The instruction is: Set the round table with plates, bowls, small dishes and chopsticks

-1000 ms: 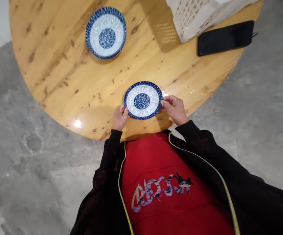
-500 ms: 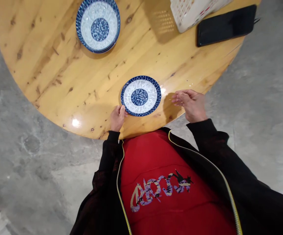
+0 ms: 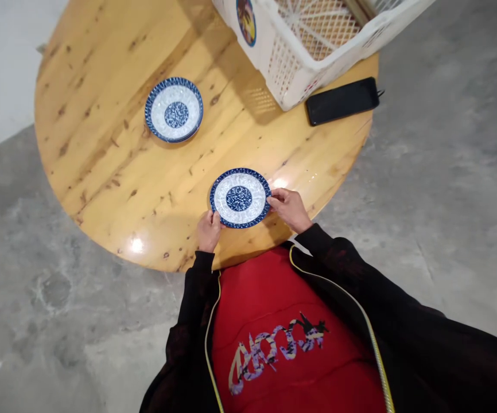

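Note:
A blue-and-white patterned plate point(image 3: 239, 198) is at the near side of the round wooden table, in front of my body. My left hand point(image 3: 209, 230) grips its lower left rim, thumb on top. At the right rim, my right hand point(image 3: 290, 209) pinches the edge between thumb and fingers. The fingertips under the rim are hidden. Farther off to the left, a stack of matching blue-and-white bowls point(image 3: 175, 110) rests on the table, apart from both hands.
On the wooden table point(image 3: 115, 155), a white plastic basket point(image 3: 291, 74) with long brownish pieces inside stands at the far right. A black phone point(image 3: 342, 101) lies beside it, close to the table's right edge. Grey concrete floor surrounds the table.
My right hand has come leftward from beside the plate and taken hold of its right rim. My left hand keeps its grip. The view has shifted, showing more of the basket.

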Demonstrator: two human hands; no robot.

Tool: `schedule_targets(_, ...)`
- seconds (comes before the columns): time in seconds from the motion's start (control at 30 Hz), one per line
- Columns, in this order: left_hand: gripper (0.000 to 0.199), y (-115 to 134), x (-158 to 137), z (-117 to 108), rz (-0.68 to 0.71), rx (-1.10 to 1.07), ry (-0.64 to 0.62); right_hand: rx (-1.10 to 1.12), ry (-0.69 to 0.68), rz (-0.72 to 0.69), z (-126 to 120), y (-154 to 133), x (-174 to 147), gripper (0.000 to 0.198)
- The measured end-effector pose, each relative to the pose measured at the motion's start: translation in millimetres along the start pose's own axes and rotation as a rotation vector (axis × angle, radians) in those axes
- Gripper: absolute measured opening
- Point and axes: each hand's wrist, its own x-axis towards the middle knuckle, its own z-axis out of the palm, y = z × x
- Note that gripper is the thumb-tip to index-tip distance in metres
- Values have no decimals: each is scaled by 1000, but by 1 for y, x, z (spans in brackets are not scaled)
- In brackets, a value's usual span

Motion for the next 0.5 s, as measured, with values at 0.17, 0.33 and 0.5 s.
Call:
schedule_targets(0.17,33,1,-2,0,-28,4,-4,-43,-9,-19,-1,-4,1,12)
schedule_targets(0.33,33,1,-5,-1,-30,2,-15,-86,-13,-29,-2,-2,0,15)
schedule_targets(0.5,32,1,-7,0,-41,-21,-31,-128,-14,-35,-4,4,2,14)
